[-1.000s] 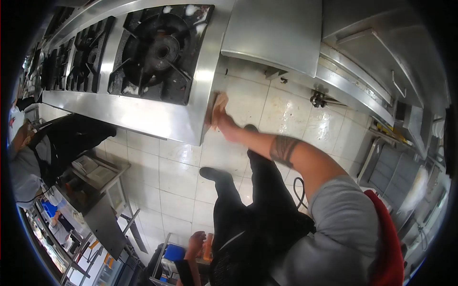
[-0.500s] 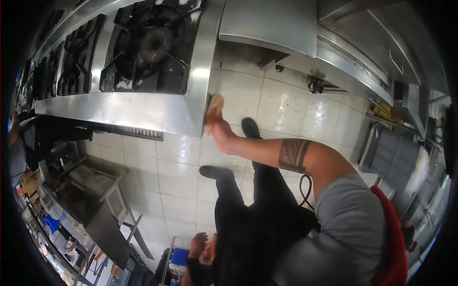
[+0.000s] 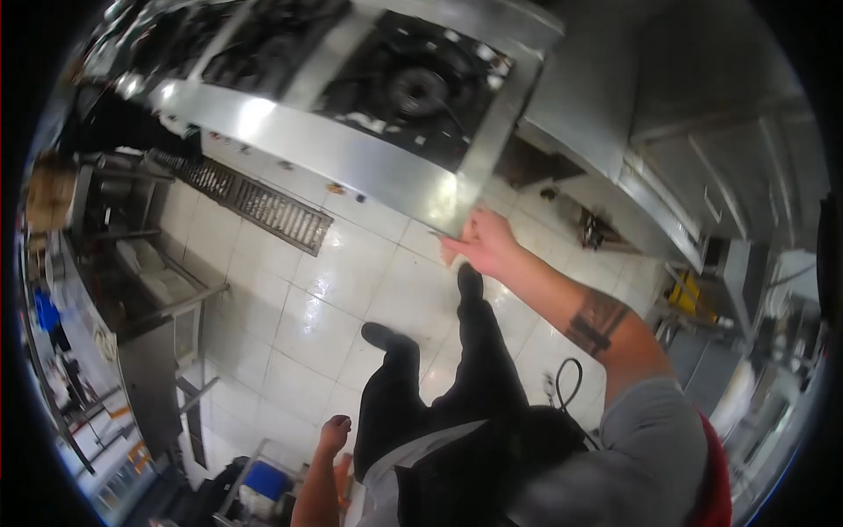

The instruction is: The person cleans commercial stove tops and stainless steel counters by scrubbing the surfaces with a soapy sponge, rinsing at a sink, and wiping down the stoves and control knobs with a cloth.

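At the front right corner of the steel stove, my right hand is closed on a pale pinkish-beige cloth. Only a little of the cloth shows below the fingers, and the hand is against the stove's edge. A black burner grate lies on the stove top above it. My left hand hangs low beside my left leg, its fingers curled in, and no object shows in it.
A metal floor drain grate runs below the stove front. Steel cabinets stand at the right. On the left is a steel work table; a blue-topped container sits near my left arm. My shoes are on pale tiles.
The view has turned and shifted, so the stove appears further right and tilted. My right hand has come round from the stove's side to its front corner. The left hand has swung outward.
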`<action>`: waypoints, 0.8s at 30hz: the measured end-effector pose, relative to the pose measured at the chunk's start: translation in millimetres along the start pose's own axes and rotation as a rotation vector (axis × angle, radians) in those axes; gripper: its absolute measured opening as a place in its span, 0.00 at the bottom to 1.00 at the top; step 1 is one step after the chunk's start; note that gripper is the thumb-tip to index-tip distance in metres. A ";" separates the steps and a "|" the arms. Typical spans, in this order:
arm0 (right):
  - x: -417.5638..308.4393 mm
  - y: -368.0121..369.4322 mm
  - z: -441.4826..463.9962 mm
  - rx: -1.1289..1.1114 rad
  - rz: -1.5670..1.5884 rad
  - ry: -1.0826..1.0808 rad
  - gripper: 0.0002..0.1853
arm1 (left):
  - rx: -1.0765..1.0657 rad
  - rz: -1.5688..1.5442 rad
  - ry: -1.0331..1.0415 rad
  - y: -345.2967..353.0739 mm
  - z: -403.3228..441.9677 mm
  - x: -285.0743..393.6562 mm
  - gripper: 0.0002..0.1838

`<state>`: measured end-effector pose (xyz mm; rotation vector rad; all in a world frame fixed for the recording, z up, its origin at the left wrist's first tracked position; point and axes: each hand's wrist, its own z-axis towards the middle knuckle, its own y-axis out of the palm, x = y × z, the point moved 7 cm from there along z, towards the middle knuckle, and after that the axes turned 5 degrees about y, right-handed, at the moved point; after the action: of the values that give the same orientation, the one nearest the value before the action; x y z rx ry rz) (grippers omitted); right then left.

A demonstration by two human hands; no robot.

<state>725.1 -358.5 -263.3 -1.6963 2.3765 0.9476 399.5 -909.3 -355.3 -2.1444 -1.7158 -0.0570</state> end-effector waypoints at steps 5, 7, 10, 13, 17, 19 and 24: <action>-29.3 38.5 -78.1 0.249 -0.761 -0.308 0.13 | 0.067 -0.341 0.078 -25.8 -2.9 -15.8 0.17; -30.4 75.2 -95.7 0.299 -1.307 -0.410 0.12 | 0.106 -0.433 0.102 -45.4 -2.2 -35.9 0.17; -4.1 128.2 -75.4 0.191 -2.175 -1.088 0.11 | 0.213 -0.514 0.075 -69.3 -2.3 -92.9 0.14; 18.0 178.6 -14.5 -0.078 -2.276 -1.116 0.15 | 0.372 -0.595 0.040 -85.8 -13.8 -146.2 0.13; 33.3 266.5 37.6 -0.095 -2.244 -1.281 0.23 | 0.407 -0.253 0.163 -85.3 -10.0 -206.9 0.12; 37.4 311.7 64.8 -0.103 -2.135 -1.420 0.24 | 0.371 0.171 0.349 -69.6 -11.3 -208.6 0.12; 50.1 448.4 154.2 -0.274 -2.170 -1.594 0.29 | 0.447 -0.516 0.021 -71.9 12.0 -199.4 0.16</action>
<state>268.6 -230.9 -211.4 -1.2574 -0.7217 0.9868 279.4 -1078.4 -400.7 -1.3525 -1.9991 0.1493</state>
